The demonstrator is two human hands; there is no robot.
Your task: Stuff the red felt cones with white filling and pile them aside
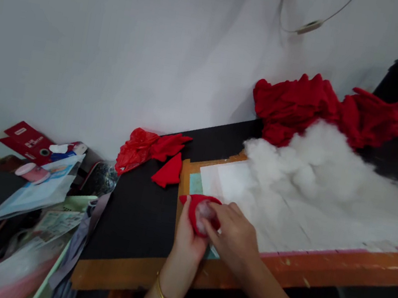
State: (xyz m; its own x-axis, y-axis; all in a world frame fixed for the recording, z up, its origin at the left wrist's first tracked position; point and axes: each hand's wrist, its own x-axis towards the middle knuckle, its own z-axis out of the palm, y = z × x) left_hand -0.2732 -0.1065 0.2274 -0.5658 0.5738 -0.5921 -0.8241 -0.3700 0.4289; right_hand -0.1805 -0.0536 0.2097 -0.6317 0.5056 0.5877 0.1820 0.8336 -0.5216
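Note:
My left hand (188,236) is wrapped round a small red fabric piece (196,206), held up over the table's front edge. White fluffy stuffing (204,215) shows in the opening of that piece. The fingers of my right hand (233,231) are pinched at the opening, touching the stuffing. A large heap of white stuffing (309,172) lies on the white board (228,177) to the right. Behind the heap is a pile of red fabric pieces (302,102).
On the black tabletop (138,215) at the left lie a red plastic bag (135,148) and red fabric pieces (169,170). Packets, a red box (28,141) and a bin of plastic bags (34,243) stand further left. A cable (310,27) hangs on the wall.

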